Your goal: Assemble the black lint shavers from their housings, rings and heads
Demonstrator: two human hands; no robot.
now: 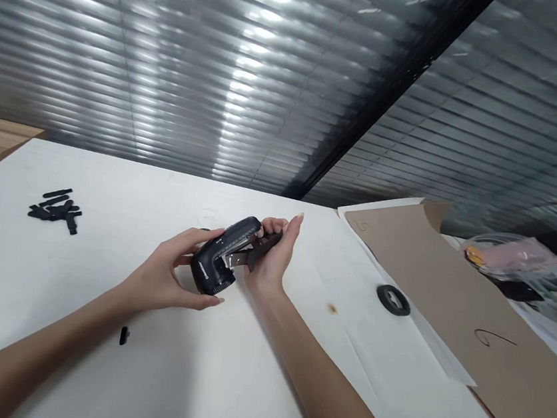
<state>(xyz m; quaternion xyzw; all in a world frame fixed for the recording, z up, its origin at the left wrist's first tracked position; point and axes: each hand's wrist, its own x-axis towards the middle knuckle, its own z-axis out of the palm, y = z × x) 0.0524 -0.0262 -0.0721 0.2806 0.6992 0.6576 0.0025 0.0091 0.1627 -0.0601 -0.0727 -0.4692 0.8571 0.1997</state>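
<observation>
A black embossing label maker (pixel 208 258) is held above the white table between both hands. My left hand (pixel 158 276) grips its rounded dial end, fingers over the top and thumb along the lower side. The handle lies across the palm of my right hand (pixel 275 263), whose fingers curl up behind it while the thumb points away. Between body and handle there is a gap, with a shiny metal part showing. Whether tape is inside is hidden. Below my left forearm lies a small black piece (pixel 124 335).
Several black strips (pixel 60 208) lie in a pile on the white table (pixel 151 378) at the far left. To the right, a black tape roll (pixel 393 300) rests near brown cardboard (pixel 416 267). Plastic-wrapped pink items (pixel 510 255) are farther right. A ribbed metallic wall (pixel 183 79) rises behind.
</observation>
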